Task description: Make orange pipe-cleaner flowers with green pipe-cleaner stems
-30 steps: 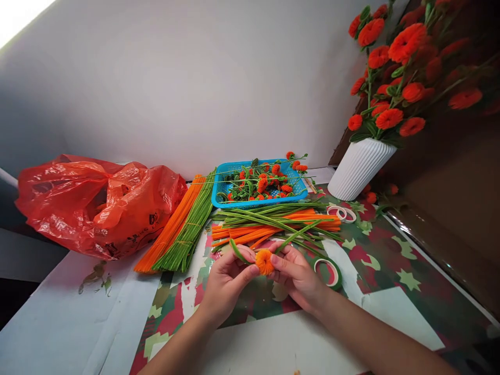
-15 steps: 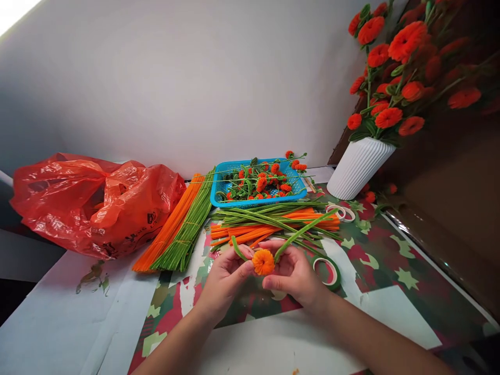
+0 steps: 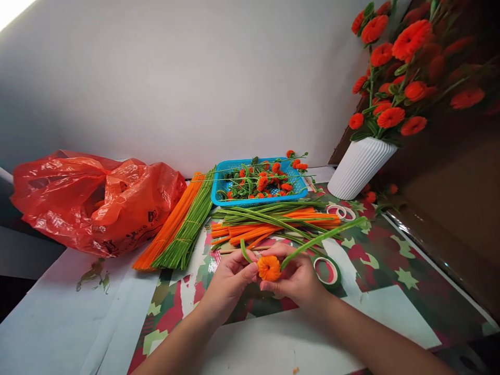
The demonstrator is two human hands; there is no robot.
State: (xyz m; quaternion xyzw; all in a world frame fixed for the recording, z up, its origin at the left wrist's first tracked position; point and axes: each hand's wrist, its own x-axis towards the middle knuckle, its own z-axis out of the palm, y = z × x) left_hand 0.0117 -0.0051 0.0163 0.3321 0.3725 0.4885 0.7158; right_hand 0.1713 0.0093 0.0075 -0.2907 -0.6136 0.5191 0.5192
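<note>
Left hand [image 3: 229, 278] and right hand [image 3: 302, 278] are gripping the orange flower [image 3: 269, 267], probably light and soft, best held by its edges.

pale grey wall [image 3: 187, 78] behind – bright light [image 3: 11, 9] upper left – brown panel [image 3: 449, 161] right

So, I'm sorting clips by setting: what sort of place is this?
Likely a craft worktable, though home or workshop I can't tell: it holds bundled green pipe cleaners and a roll of green tape, with a handheld fuzzy orange flower head in front.
</note>
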